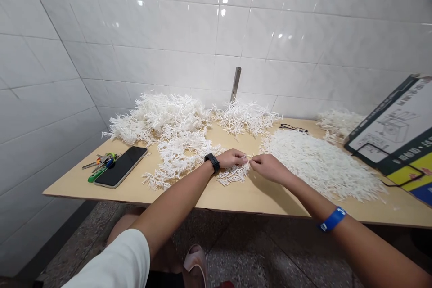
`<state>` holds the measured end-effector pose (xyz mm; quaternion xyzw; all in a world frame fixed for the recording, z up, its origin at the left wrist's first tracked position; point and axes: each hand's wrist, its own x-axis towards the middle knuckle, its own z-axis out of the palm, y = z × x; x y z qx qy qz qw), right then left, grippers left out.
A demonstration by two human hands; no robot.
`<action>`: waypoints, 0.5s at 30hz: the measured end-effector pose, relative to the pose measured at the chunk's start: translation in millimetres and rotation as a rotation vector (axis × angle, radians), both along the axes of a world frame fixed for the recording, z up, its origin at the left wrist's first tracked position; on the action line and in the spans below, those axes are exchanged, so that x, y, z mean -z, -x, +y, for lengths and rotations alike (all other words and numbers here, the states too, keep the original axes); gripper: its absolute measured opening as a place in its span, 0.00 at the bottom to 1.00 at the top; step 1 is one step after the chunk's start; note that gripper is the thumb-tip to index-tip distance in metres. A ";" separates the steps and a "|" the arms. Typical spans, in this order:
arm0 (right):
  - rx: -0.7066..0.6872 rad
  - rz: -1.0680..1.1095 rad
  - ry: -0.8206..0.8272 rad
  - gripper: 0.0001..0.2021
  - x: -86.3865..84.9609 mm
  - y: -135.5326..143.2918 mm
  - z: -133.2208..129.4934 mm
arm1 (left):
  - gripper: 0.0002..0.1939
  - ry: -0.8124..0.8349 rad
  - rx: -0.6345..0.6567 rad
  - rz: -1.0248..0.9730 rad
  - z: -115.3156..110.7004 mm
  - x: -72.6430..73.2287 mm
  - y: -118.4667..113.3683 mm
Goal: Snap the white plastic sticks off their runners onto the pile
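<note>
Near the table's front middle, my left hand, with a black watch at its wrist, pinches a small white branched piece. Close beside it on the right, my right hand has its fingertips together at the same piece; how much they hold is too small to tell. Under and left of my left hand lie linked white branched pieces, joining a taller tangled pile at the back left. A broad flat heap of loose white pieces spreads to the right of my right hand.
A phone and keys lie on the wooden table at the left. Another white pile and a metal strip are at the back. Glasses lie behind the flat heap. A printed box leans at the right.
</note>
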<state>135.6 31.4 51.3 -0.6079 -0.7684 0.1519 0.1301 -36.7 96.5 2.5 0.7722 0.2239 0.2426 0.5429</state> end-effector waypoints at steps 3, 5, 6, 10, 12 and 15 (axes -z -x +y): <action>0.060 -0.024 0.075 0.14 -6.8 4.2 -7.4 | 0.23 -0.030 0.013 0.023 -0.1 0.0 1.3; 0.082 -0.047 0.116 0.14 -10.1 5.6 -10.6 | 0.22 -0.037 0.009 0.046 0.9 0.8 1.7; 0.085 -0.067 0.122 0.14 -10.9 5.7 -11.7 | 0.22 -0.040 0.004 0.055 1.4 1.2 1.8; 0.050 -0.121 0.066 0.16 -8.6 4.7 -14.6 | 0.21 -0.052 -0.015 0.057 1.7 0.7 1.8; 0.032 -0.089 0.063 0.16 -5.3 5.4 -17.3 | 0.21 -0.060 0.003 0.058 0.5 -0.8 2.1; 0.052 -0.052 0.072 0.15 -2.0 8.1 -27.6 | 0.21 -0.090 0.019 0.085 -0.1 -1.5 2.7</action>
